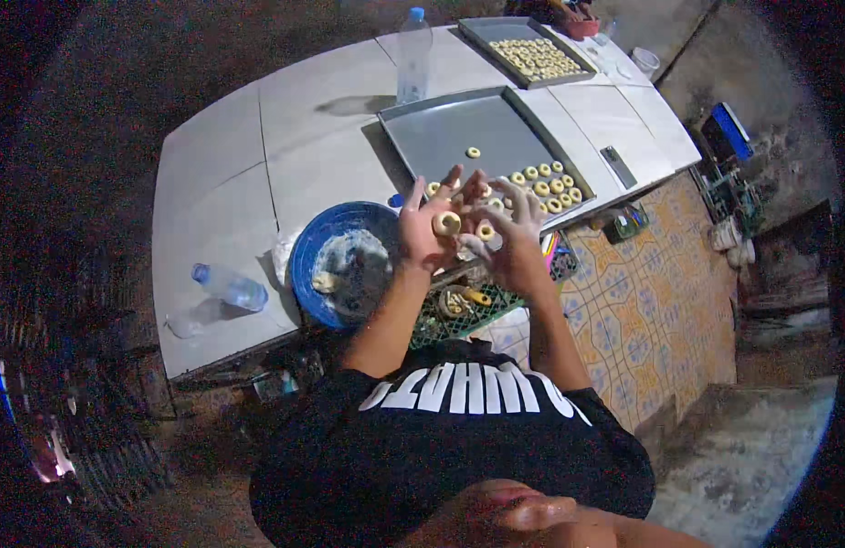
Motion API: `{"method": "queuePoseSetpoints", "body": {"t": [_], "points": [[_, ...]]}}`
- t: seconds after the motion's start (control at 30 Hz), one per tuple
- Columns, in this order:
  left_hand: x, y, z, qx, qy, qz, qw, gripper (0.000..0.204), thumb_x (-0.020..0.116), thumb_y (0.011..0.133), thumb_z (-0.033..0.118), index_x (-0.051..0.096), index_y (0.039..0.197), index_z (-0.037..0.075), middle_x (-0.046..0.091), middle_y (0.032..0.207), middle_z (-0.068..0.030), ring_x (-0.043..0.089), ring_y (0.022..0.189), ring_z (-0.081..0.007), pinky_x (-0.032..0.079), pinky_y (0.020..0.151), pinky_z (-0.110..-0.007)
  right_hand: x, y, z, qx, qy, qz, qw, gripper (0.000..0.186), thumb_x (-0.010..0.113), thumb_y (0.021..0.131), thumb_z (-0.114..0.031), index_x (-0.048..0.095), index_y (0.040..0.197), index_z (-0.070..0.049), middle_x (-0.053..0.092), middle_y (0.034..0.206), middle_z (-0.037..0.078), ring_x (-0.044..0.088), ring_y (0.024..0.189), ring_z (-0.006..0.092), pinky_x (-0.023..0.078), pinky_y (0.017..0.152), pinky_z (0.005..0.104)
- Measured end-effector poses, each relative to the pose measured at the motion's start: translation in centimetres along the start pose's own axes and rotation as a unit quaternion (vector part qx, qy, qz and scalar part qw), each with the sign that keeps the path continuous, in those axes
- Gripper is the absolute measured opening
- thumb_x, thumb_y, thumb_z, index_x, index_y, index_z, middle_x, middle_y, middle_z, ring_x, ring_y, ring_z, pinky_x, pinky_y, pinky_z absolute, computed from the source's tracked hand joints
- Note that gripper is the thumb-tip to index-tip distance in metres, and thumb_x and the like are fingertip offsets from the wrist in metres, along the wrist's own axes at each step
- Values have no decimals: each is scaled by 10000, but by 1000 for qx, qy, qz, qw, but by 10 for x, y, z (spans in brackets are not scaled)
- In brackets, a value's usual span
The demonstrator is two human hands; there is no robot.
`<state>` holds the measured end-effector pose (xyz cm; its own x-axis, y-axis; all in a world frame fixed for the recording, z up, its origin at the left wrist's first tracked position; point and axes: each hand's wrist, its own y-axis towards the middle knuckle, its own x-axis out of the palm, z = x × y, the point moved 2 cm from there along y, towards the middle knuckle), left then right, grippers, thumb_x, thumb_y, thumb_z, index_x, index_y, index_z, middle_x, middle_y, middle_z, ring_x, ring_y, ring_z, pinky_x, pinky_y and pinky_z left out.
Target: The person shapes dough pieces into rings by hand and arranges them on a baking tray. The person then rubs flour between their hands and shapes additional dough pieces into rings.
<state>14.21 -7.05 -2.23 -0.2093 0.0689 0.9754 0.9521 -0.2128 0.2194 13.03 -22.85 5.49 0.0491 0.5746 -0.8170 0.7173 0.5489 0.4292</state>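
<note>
Head view: At the centre of the frame, a pale dough ring point(443, 226) rests against the palm of the left hand point(422, 239), whose fingers are spread rather than clenched. The right hand point(521, 233), dusted white, curves its fingers beside it; whether it grips the second ring point(485, 231) near its fingertips cannot be told. Beyond them, a grey tray point(459, 114) has rings clustered toward its lower right corner and a lone ring point(474, 152) set apart, with much of its upper part bare. A farther tray point(482, 44), at the top of the frame, looks largely filled. Left of centre on the white surface point(212, 192), a blue basin point(300, 265) holds white powder and a dough lump point(324, 282). By appearances, the shaping is well along: one tray nearly done, the nearer only partly filled, some dough left.
</note>
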Motion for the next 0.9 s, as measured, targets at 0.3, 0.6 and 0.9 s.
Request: {"method": "queuePoseSetpoints", "body": {"t": [0.3,0.6,0.9], "points": [[22,-4,12,46,80,18,996,687,331,1023,598,433,1434,57,438,1487,-239,400,1405,-335,390,1126,-481,16,-8,-9,31,120,21,992,505,802,805,-153,629,1276,-91,615,1281,162,564,1176,391,429,1017,477],[13,-29,14,56,139,79,986,676,348,1023,579,415,1444,54,451,1487,-244,461,1362,-344,426,1105,-432,57,-8,-23,-4,84,48,995,403,813,753,-174,674,1130,-143,584,1247,109,516,1160,373,425,996,501],[7,-55,28,154,134,140,969,649,338,1029,556,461,1395,34,464,1467,-239,480,1338,-348,422,1105,-469,87,-1,-31,-5,216,-81,973,320,807,804,-175,694,1099,-126,590,1236,128,522,1154,357,416,1010,493]]}}
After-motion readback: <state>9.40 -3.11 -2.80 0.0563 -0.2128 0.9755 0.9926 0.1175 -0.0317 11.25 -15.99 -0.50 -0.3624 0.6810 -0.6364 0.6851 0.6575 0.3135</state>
